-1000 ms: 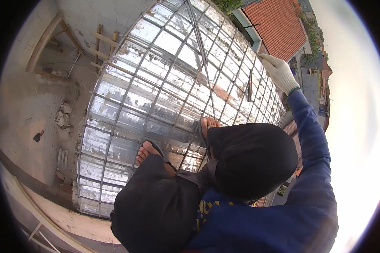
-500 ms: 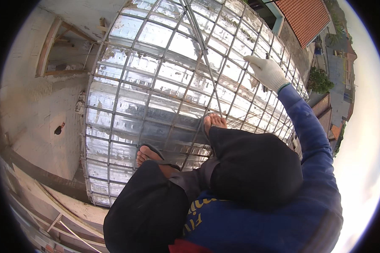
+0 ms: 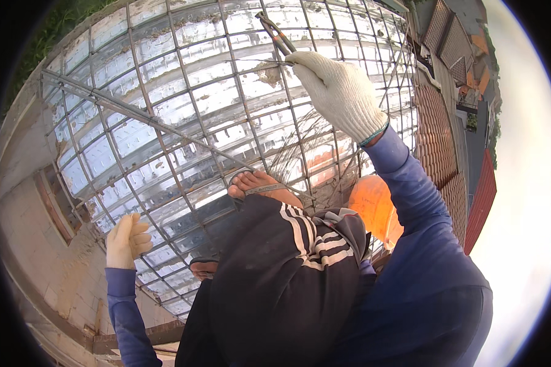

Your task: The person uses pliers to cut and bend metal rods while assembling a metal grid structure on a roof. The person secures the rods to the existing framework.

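Note:
My right hand (image 3: 343,92), in a white knit glove, is closed around a pair of pincers (image 3: 277,33) with dark jaws and orange on the handles. The jaws point away from me above the steel rebar grid (image 3: 237,85). A thin wire (image 3: 251,60) runs leftward from the gloved fingertips; I cannot tell whether they grip it. Off to the left, my left hand (image 3: 127,241), also gloved, hovers near the grid's left edge with its fingers loosely bent and apart. Nothing shows in it.
Shiny corrugated metal decking (image 3: 159,46) lies beneath the grid. Long bars (image 3: 144,116) cross it diagonally. My sandalled foot (image 3: 260,183) rests on the grid, near a bundle of thin wires (image 3: 297,147) and an orange plastic object (image 3: 373,208). Tiled roofs (image 3: 434,128) lie beyond the right edge.
The view has swung round. My left hand has come into sight, as have the pincers in my right hand and the orange object beside my leg.

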